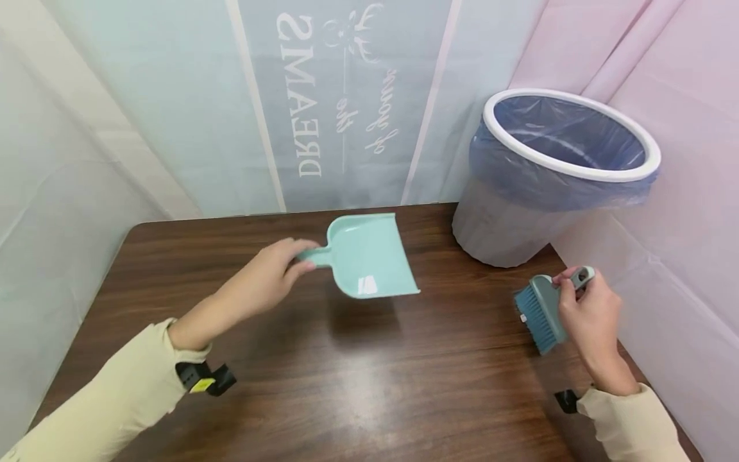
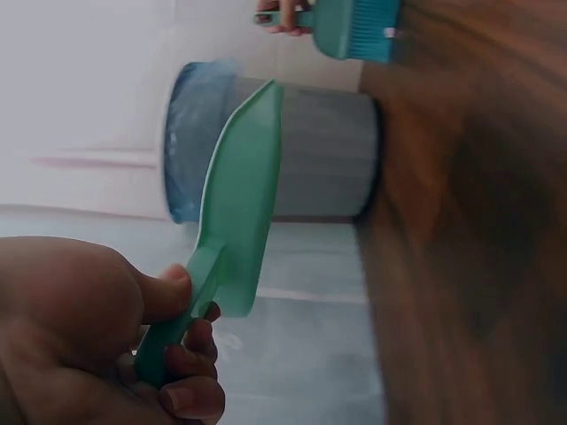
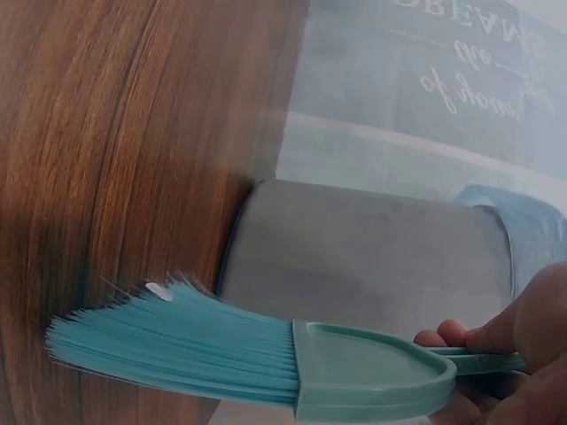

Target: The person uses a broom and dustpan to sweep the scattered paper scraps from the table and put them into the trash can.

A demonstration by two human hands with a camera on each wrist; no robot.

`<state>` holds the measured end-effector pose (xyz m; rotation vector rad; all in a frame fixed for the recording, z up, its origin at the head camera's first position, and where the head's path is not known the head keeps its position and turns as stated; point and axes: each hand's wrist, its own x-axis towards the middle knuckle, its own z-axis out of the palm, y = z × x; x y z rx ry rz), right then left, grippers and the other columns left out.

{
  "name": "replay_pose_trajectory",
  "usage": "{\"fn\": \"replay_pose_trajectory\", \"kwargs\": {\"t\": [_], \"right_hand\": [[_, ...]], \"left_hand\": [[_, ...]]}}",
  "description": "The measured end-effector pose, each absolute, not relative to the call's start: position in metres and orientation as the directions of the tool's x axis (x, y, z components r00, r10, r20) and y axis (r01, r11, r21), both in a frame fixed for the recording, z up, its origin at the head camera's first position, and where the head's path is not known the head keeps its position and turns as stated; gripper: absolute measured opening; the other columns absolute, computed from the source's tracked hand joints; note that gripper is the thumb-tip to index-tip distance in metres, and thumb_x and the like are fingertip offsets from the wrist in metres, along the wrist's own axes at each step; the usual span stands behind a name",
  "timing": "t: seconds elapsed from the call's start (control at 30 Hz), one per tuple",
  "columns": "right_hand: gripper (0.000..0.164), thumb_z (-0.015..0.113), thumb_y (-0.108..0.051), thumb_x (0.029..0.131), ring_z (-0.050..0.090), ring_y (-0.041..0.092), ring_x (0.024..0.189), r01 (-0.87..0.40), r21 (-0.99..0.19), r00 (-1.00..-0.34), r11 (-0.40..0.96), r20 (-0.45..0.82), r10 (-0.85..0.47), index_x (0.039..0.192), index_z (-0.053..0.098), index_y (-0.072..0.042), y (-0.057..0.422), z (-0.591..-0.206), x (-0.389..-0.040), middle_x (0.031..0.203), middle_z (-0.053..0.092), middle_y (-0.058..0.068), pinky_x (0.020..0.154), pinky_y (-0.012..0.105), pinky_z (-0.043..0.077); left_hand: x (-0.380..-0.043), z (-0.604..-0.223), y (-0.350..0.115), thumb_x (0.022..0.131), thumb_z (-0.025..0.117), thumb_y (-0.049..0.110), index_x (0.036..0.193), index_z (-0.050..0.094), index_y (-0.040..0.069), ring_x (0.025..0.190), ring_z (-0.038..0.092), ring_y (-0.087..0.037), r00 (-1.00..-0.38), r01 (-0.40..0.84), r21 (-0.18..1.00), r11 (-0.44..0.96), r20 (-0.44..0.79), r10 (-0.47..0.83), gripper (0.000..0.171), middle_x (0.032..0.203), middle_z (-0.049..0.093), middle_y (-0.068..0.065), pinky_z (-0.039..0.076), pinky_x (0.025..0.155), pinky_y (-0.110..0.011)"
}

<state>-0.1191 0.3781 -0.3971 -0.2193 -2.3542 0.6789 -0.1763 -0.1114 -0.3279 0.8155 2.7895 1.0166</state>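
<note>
My left hand (image 1: 281, 268) grips the short handle of a pale teal dustpan (image 1: 369, 256), which is raised over the wooden table and casts a shadow below it. In the left wrist view the dustpan (image 2: 248, 186) shows nearly edge-on, thumb on one side of the handle and fingers on the other. On the right side, my right hand (image 1: 591, 314) holds a small hand brush (image 1: 547, 308) by its handle, bristles pointing left. A small white scrap (image 3: 159, 290) clings to the blue-teal bristles (image 3: 186, 345) near their tips.
A grey trash bin (image 1: 502, 221) with a white rim (image 1: 652, 154) and a blue liner bag (image 1: 531, 173) stands at the table's back right corner. Printed cloth (image 1: 358, 115) hangs along the back, and pale sheets (image 1: 681, 244) line the sides. The table (image 1: 450, 391) has dark wood grain.
</note>
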Motion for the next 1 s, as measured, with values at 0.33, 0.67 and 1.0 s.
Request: {"fn": "replay_pose_trajectory", "kwargs": {"t": [0.33,0.67,1.0], "right_hand": [[0.009,0.058,0.000,0.095,0.039,-0.008,0.051,-0.012,-0.519,-0.769,0.855,0.551,0.324,0.099,0.067,0.000,0.375,-0.397,-0.122,0.085,0.071,0.011,0.046,0.013,0.030],[0.007,0.061,-0.001,0.095,0.040,-0.007,0.050,-0.013,-0.529,-0.765,0.849,0.552,0.332,0.099,0.067,-0.002,0.374,-0.398,-0.122,0.083,0.068,0.001,0.046,0.013,0.030],[0.009,0.058,-0.002,0.097,0.040,-0.009,0.052,-0.009,-0.530,-0.776,0.848,0.538,0.329,0.102,0.066,0.000,0.374,-0.398,-0.123,0.089,0.072,0.013,0.046,0.013,0.030]], "left_hand": [[-0.128,-0.380,-0.142,0.101,0.063,0.011,0.126,0.066,0.004,0.091,0.057,-0.013,-0.862,0.423,0.645,0.637,0.070,0.501,0.026,0.103,0.064,0.002,0.051,0.075,-0.035],[-0.102,-0.420,-0.150,0.101,0.062,0.011,0.130,0.064,0.006,0.103,0.061,-0.015,-0.872,0.347,0.713,0.610,0.005,0.490,0.029,0.113,0.065,0.002,0.055,0.086,-0.038],[-0.099,-0.441,-0.148,0.101,0.064,0.015,0.129,0.066,0.009,0.100,0.059,-0.011,-0.871,0.358,0.706,0.611,0.016,0.492,0.029,0.113,0.067,0.005,0.054,0.084,-0.036]]}}
